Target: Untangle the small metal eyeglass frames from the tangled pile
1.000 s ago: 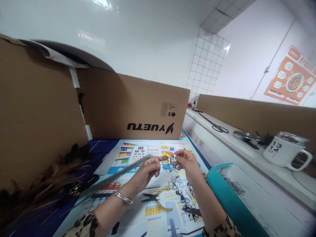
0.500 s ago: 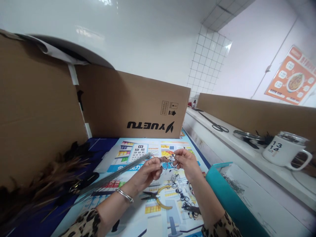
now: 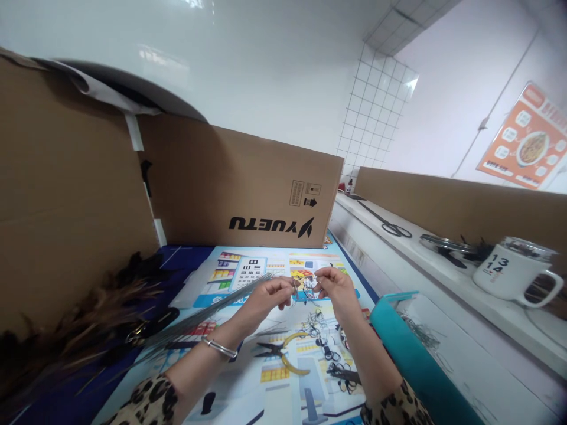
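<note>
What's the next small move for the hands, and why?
I'd probably keep the left hand steady and bring the right hand slightly closer: they hover apart above the printed sheet, and fine dark strands show between them, too small to tell how they're held.

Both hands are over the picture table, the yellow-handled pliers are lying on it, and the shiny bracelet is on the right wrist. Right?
No: the head view shows the shiny bracelet on the left wrist, not the right. The left hand and right hand are over the table, and the yellow-handled pliers lie on it.
</note>
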`<state>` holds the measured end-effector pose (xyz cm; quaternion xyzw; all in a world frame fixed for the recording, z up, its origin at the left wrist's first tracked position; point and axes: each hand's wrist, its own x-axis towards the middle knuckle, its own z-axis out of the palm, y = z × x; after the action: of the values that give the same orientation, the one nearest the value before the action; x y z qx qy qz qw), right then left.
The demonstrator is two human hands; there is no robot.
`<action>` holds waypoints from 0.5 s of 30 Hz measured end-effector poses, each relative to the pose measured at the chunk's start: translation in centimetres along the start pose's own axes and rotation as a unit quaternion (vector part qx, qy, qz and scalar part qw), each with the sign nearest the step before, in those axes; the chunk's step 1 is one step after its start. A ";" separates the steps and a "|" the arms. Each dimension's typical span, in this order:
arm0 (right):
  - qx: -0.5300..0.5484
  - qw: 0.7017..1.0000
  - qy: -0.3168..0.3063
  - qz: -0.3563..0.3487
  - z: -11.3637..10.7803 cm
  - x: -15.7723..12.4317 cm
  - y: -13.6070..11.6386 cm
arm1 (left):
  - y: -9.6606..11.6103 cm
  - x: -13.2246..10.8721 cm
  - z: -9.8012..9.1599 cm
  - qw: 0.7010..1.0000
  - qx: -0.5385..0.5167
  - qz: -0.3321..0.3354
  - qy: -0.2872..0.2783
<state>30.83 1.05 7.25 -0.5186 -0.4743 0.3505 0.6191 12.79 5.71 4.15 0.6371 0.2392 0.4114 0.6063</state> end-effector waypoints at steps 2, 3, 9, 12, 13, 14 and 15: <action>0.000 1.000 0.002 0.001 0.0 0.1 0.1 | 0.0 0.0 0.1 1.000 -0.003 0.002 0.005; 0.000 1.000 0.003 0.001 0.0 0.1 0.2 | 0.1 0.0 0.1 1.000 -0.008 -0.001 0.005; -0.005 1.000 0.005 0.001 -0.1 0.1 0.1 | 0.7 0.0 -0.1 1.000 0.020 -0.017 -0.004; -0.008 1.000 0.003 0.002 -0.3 0.1 0.1 | 0.5 0.1 -0.2 0.999 0.045 -0.007 -0.012; -0.008 1.000 0.002 0.004 -0.3 0.2 0.2 | 0.5 0.2 -0.3 0.999 0.050 -0.006 -0.016; -0.008 1.000 0.001 0.006 -0.4 0.2 0.3 | 0.4 0.2 -0.3 0.998 0.053 -0.007 -0.020; -0.008 1.000 -0.001 0.009 -0.4 0.3 0.3 | 0.4 0.2 -0.4 0.998 0.054 -0.008 -0.021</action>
<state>31.30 1.26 6.98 -0.5275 -0.4733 0.3524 0.6112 12.52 6.03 4.56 0.6756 0.2533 0.3796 0.5791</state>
